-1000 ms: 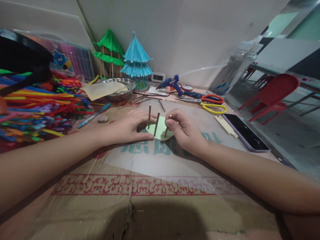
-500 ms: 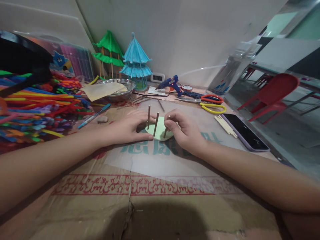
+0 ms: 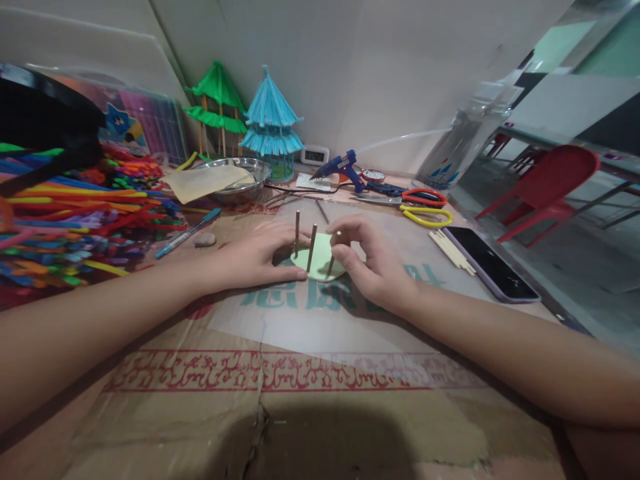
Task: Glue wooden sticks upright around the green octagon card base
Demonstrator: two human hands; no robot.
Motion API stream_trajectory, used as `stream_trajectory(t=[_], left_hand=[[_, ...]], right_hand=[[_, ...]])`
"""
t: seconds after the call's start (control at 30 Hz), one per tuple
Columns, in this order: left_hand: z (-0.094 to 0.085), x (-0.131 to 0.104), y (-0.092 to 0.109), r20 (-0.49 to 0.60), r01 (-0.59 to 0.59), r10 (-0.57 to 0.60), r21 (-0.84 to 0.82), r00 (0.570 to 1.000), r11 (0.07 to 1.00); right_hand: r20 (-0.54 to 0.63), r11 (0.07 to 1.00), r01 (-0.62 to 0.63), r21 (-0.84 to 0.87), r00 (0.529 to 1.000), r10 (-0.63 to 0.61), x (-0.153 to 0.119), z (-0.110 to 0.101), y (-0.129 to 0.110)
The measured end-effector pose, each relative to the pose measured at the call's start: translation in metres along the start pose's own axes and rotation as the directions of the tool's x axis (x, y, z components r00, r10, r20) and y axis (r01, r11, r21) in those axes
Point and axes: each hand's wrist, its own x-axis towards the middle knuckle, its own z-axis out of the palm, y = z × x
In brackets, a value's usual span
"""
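Note:
A pale green round disc (image 3: 320,257) lies on the translucent sheet in front of me, with brown sticks standing up from it. One stick (image 3: 311,248) is near the disc's front, and another stick (image 3: 297,233) rises at its left. My left hand (image 3: 260,253) grips the disc's left side, thumb at the near edge and fingers at the far edge. At the right side, my right hand (image 3: 373,260) has its thumb and index finger closed about a third stick (image 3: 331,265), which the fingertips partly cover.
Pipe cleaners (image 3: 90,220) heap up at the left beside a blue pen (image 3: 187,233). Behind are a metal bowl (image 3: 260,175), green and blue pavilion models (image 3: 273,113), a glue gun (image 3: 340,167) and scissors (image 3: 425,207). Pale sticks (image 3: 453,253) and a phone (image 3: 490,263) lie right.
My right index finger has arched a little, widening the gap inside the hand around the third stick. My left hand and the disc look almost unchanged.

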Motion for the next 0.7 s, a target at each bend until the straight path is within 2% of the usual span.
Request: stream_trajectory(t=[0.1, 0.2, 0.37, 0.53, 0.7], left_hand=[[-0.0003, 0.0001, 0.001, -0.002, -0.017, 0.017, -0.005, 1.0, 1.0], [0.0005, -0.0001, 0.0008, -0.023, -0.017, 0.018, 0.008, 1.0, 1.0], [0.0006, -0.0002, 0.0008, -0.032, -0.031, 0.031, 0.01, 0.999, 0.999], [-0.0007, -0.0004, 0.0011, -0.014, -0.027, 0.027, -0.008, 1.0, 1.0], [0.0002, -0.0014, 0.0015, -0.014, 0.018, -0.019, -0.028, 1.0, 0.999]], right_hand=[[-0.062, 0.998, 0.053, 0.039, 0.997, -0.051, -0.0025, -0.0015, 0.0009], [-0.091, 0.998, 0.068, 0.003, 0.994, -0.068, -0.0041, -0.0044, 0.0004], [-0.029, 0.992, 0.093, -0.083, 0.995, -0.096, -0.0027, -0.0084, -0.0038], [-0.063, 0.999, 0.031, -0.031, 0.997, -0.033, -0.0015, -0.0069, -0.0032], [-0.009, 0.999, -0.04, -0.006, 0.999, 0.04, 0.0, -0.0049, -0.0018]])
